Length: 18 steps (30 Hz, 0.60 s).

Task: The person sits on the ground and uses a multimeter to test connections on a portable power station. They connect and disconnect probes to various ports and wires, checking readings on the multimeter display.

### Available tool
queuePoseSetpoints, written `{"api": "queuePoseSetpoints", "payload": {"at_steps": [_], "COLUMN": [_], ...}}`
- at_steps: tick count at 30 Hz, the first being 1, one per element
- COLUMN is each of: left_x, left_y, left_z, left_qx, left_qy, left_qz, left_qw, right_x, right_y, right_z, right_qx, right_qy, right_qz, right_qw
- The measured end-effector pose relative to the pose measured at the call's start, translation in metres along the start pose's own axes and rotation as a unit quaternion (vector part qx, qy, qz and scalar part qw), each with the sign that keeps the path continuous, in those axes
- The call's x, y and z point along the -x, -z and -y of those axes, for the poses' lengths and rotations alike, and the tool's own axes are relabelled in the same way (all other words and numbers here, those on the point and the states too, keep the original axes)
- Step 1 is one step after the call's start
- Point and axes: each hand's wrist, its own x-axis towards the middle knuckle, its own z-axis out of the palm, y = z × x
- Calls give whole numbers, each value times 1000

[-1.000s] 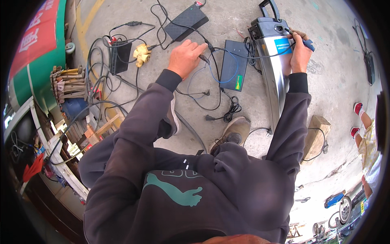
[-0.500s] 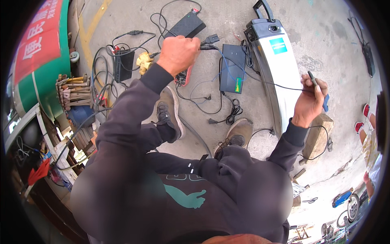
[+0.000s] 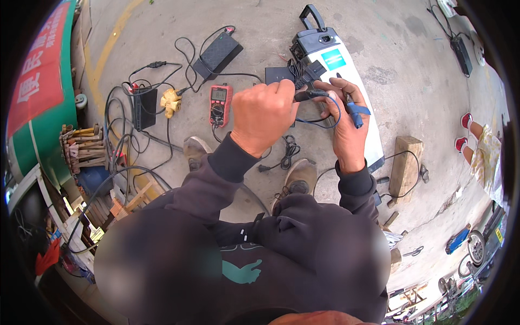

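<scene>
My left hand [image 3: 265, 116] is closed in a fist around a black cable, and its dark end [image 3: 311, 96] sticks out toward the right hand. A black plug [image 3: 311, 74] shows just above that end. My right hand [image 3: 349, 135] is closed on a dark pen-like piece with blue tape [image 3: 356, 111], its fingertips near the cable end. A thin blue wire [image 3: 330, 123] loops between the hands. Beyond them lies a long silver battery case [image 3: 346, 70] with a black handle. A red multimeter [image 3: 219, 108] rests left of my left hand. Partly hidden, a dark flat box [image 3: 276, 75] lies behind the hands.
Black power adapters [image 3: 218, 56] [image 3: 144, 111] and a yellow socket [image 3: 171, 102] lie at left among tangled cables. A coiled cord [image 3: 290, 153] lies near my shoes. At right are a wooden block [image 3: 406, 168] and a person's red shoes [image 3: 463, 132]. Wooden-handled tools [image 3: 84, 146] stand at far left.
My hands have come together from wide apart; the cable stretched between them now hangs in loops. The view has shifted, and the red multimeter is now fully uncovered.
</scene>
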Motion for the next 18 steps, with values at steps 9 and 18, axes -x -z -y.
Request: {"api": "queuePoseSetpoints", "payload": {"at_steps": [9,18], "left_x": [5,21], "left_y": [80,182], "left_z": [41,123], "left_qx": [-66,428], "left_qy": [-72,26], "left_qz": [-49,-45], "left_qw": [994,902], "right_x": [-17,-1], "right_y": [-90,-131], "right_z": [57,89], "right_qx": [3,132], "right_qy": [-25,42], "right_qz": [212,213], "right_qw": [977,967]}}
